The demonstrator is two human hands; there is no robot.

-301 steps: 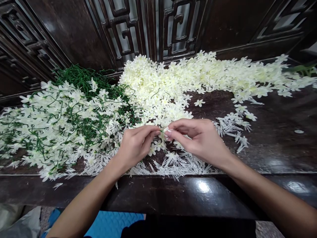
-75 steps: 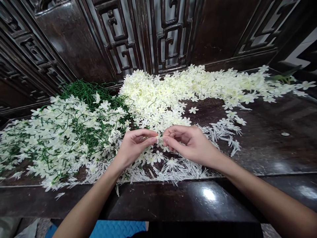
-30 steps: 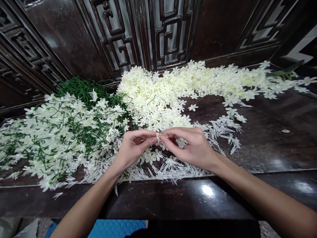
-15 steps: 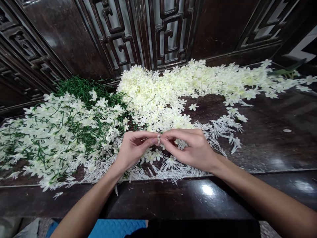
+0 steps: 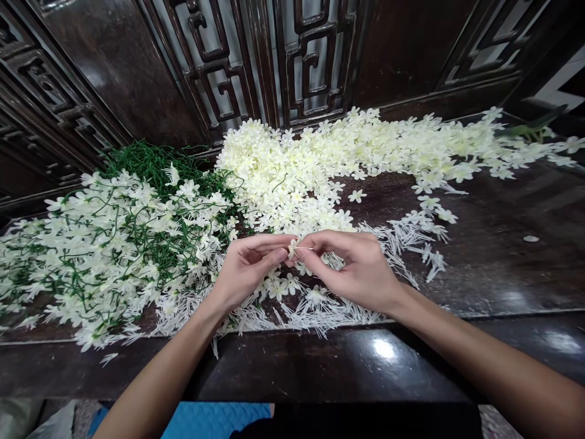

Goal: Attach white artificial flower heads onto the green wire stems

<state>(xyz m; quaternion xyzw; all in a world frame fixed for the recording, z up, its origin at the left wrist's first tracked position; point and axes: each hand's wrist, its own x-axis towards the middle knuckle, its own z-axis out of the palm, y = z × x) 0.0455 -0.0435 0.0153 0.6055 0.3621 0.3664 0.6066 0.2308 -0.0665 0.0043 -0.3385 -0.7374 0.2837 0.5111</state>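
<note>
My remote view through the head camera catches a small white artificial flower [image 5: 292, 248], held mid-scene between two bare hands over the near part of a dark wooden worktop [image 5: 512, 271]. I see the fingers of the left hand [image 5: 249, 268] gripping the flower, while those of the right hand [image 5: 354, 265], touching close beside, pinch a thin white strand [image 5: 305, 247] running from it. To the left I have a broad pile of white flowers tangled with green stems [image 5: 105, 244], and beyond it, on the far side, a heap of green stems [image 5: 146, 160]. A bank of cream blossoms [image 5: 283, 171] stretches from the center to the far right, before a carved wooden lattice [image 5: 315, 55]. Slender white spikes [image 5: 329, 314] lie strewn beneath the hands and to their right
</note>
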